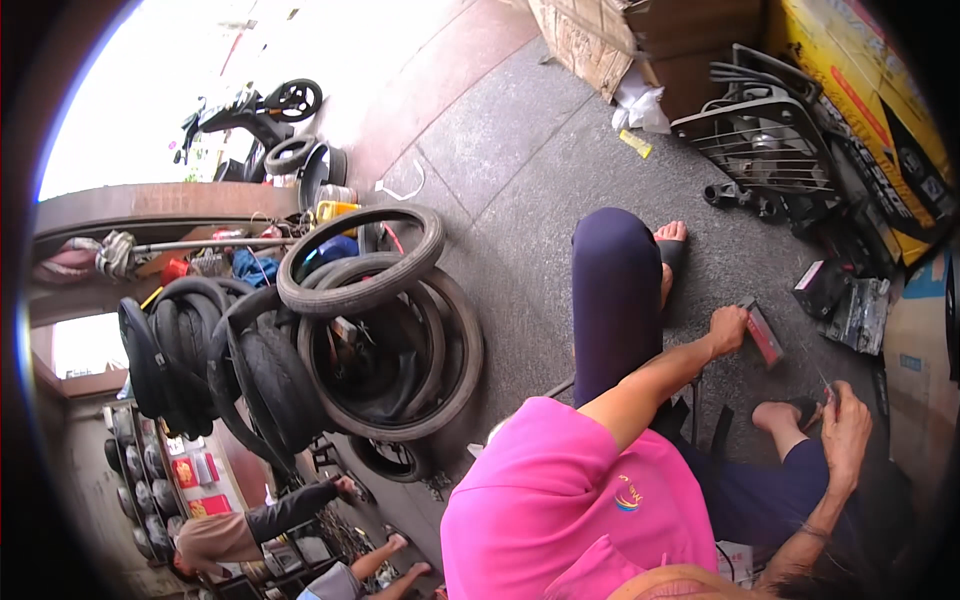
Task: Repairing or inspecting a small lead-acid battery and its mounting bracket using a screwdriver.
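Observation:
My left hand (729, 331) is closed at the end of a small flat block (765, 338), red with a grey edge. It is held just above the grey floor, and its exact kind is not clear. Lower and to the right, my right hand (845, 432) is curled around a thin tool (829, 389) like a screwdriver. Its slim metal shaft points up and to the left, toward the block, with a gap between the two. The fingers hide most of the tool's handle. My bent knee (617, 290) in dark trousers stands left of the block.
A black box (822, 288) and a plastic-wrapped box (861, 314) stand on the right, below a metal rack (765, 150) and a large yellow carton (880, 100). Piled tyres (465, 345) fill the left. Two other people (215, 535) are at lower left; a scooter (245, 120) stands beyond.

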A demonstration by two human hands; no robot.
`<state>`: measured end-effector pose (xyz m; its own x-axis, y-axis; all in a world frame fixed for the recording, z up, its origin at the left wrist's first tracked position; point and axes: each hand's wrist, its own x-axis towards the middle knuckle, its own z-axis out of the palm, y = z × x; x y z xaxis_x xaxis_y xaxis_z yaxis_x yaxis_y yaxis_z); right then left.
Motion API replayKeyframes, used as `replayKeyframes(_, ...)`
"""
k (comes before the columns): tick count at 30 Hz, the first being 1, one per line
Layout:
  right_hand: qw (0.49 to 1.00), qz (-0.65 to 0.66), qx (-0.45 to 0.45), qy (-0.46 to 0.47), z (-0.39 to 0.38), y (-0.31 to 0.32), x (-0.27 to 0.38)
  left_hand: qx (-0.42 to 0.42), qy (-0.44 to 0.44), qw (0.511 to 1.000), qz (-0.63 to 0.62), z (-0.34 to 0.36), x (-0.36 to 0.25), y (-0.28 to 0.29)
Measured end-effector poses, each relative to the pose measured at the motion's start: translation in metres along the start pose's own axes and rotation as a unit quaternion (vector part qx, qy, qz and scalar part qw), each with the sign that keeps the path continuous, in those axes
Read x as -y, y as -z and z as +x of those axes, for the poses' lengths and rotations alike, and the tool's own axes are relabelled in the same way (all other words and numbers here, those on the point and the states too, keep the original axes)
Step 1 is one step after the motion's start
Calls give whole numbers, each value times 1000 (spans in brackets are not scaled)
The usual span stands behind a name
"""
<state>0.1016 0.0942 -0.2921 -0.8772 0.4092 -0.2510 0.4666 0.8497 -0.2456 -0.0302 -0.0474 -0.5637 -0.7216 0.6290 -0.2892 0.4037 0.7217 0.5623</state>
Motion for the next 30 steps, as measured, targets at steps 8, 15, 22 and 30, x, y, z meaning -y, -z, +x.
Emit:
replayKeyframes(8,999,-6,47,-12,5,-8,-3,3,-36,999,32,0,2,3)
replayKeyframes(15,998,-20,47,-23,-2,-11,-4,31,-156,983,93,-2,5,5)
replayKeyframes(22,999,-10,40,-9,-4,-9,-3,55,-68,993,77,-1,2,6)
replayKeyframes(30,999,3,33,3,-10,-12,-2,50,-96,986,127,-13,1,5)
